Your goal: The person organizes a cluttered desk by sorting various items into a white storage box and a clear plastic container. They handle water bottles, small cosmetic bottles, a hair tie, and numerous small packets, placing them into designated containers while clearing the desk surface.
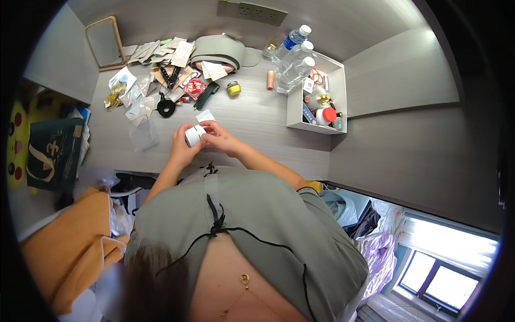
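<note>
Low over the front of the grey desk, my left hand (183, 147) grips a small white container (194, 135) from its left side. My right hand (219, 137) holds the same container from the right, with the fingers curled over its top. A small piece of white paper (205, 116) lies just beyond the fingers. To the left rests a clear plastic box (143, 133). Farther back are a coiled black strap (166, 108), a dark green watch band (206, 95) and a small jar with yellow contents (233, 88).
Several bottles (295, 74) stand beside a white box (316, 128) of toiletries at the right. An orange tube (270, 80) stands nearby. Paper slips (161, 52), a grey cap (219, 50) and a framed mirror (105, 42) line the back. A dark green bag (56, 153) is at left.
</note>
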`<state>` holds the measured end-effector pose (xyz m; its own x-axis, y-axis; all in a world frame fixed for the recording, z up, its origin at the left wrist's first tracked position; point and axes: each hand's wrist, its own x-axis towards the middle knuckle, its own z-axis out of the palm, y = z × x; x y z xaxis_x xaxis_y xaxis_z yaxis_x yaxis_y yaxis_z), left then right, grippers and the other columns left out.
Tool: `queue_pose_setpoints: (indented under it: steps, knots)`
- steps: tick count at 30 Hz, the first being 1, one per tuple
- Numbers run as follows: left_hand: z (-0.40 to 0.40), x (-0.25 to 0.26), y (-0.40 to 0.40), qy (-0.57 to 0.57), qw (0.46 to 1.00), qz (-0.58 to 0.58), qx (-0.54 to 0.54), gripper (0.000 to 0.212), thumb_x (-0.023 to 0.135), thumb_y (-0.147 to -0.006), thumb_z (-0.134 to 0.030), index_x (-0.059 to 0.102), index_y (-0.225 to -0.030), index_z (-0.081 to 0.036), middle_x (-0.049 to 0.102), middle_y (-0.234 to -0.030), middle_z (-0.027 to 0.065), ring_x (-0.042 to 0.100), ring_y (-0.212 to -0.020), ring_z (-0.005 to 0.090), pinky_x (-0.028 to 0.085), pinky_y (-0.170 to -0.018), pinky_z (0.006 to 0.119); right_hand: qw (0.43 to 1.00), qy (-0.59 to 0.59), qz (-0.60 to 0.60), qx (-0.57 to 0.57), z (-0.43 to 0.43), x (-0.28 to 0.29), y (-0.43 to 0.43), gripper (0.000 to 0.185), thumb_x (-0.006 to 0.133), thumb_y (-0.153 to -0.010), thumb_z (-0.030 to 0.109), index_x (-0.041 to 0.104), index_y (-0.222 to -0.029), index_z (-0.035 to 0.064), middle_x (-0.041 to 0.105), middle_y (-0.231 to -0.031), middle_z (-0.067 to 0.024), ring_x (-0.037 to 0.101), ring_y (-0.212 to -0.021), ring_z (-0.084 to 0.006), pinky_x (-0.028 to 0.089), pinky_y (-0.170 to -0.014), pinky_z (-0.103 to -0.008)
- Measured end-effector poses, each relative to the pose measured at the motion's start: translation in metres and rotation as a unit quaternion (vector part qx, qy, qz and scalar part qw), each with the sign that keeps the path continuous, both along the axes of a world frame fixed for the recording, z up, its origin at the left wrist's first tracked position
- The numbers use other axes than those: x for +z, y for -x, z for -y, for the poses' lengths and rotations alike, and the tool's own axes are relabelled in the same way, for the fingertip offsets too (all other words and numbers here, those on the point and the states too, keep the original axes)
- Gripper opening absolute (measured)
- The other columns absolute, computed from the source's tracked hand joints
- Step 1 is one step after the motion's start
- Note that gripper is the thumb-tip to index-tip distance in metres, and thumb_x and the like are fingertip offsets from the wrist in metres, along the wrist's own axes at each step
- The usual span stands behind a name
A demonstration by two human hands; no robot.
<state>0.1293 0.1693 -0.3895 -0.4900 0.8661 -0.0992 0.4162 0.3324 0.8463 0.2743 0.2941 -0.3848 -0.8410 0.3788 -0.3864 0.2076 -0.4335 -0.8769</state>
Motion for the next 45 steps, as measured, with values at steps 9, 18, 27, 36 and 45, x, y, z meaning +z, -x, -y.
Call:
queue_pose_setpoints:
  steps: [9,18,27,36,45]
  knots:
    - [-0.006,0.039,-0.014,-0.049,0.972,0.212,-0.092,0.073,0.080,-0.072,-0.012,0.042,-0.134,-0.007,0.048,-0.125,0.0125,0.053,-0.113,0.0253,0.048,-0.092,0.038,0.993,0.101,-0.051,-0.015,-0.006,0.057,-0.033,0.054,0.066,-0.092,0.024,0.039,-0.136,0.0104,0.056,-0.118,-0.0100,0.058,-0.100,-0.0171,0.053,-0.078,-0.0316]
    - [0.022,0.106,0.012,-0.025,0.991,0.060,-0.119,0.030,0.060,-0.089,-0.005,0.059,-0.119,-0.002,0.060,-0.109,0.0100,0.058,-0.097,0.0197,0.047,-0.085,0.031,0.923,-0.128,-0.139,-0.335,-0.128,0.171,-0.152,0.052,0.068,-0.088,0.018,0.042,-0.132,0.0084,0.057,-0.110,-0.0069,0.059,-0.096,-0.0169,0.053,-0.079,-0.0335]
    - [0.054,0.107,-0.008,0.018,0.998,0.039,-0.042,0.025,0.059,-0.091,-0.008,0.061,-0.116,-0.001,0.062,-0.109,0.0107,0.059,-0.096,0.0200,0.047,-0.085,0.031,0.745,-0.478,0.413,-0.215,-0.353,0.127,-0.182,0.079,0.079,-0.067,0.041,0.050,-0.128,-0.0004,0.064,-0.117,-0.0220,0.064,-0.108,-0.0305,0.050,-0.091,-0.0372]
    - [0.078,0.110,-0.014,0.051,0.998,0.020,0.007,0.026,0.058,-0.094,-0.013,0.061,-0.117,-0.003,0.062,-0.110,0.0104,0.060,-0.095,0.0206,0.049,-0.076,0.031,0.779,-0.416,0.404,-0.238,-0.399,0.039,-0.194,0.077,0.082,-0.072,0.028,0.046,-0.134,0.0001,0.063,-0.121,-0.0214,0.062,-0.112,-0.0322,0.049,-0.095,-0.0392]
    - [0.077,0.110,-0.018,0.077,0.997,0.005,-0.007,0.024,0.057,-0.093,-0.013,0.063,-0.115,-0.004,0.064,-0.101,0.0126,0.062,-0.089,0.0227,0.049,-0.074,0.032,0.683,-0.603,0.157,-0.381,-0.247,0.179,-0.154,0.018,0.063,-0.090,0.019,0.066,-0.094,0.0016,0.067,-0.078,-0.0111,0.064,-0.069,-0.0242,0.051,-0.067,-0.0350]
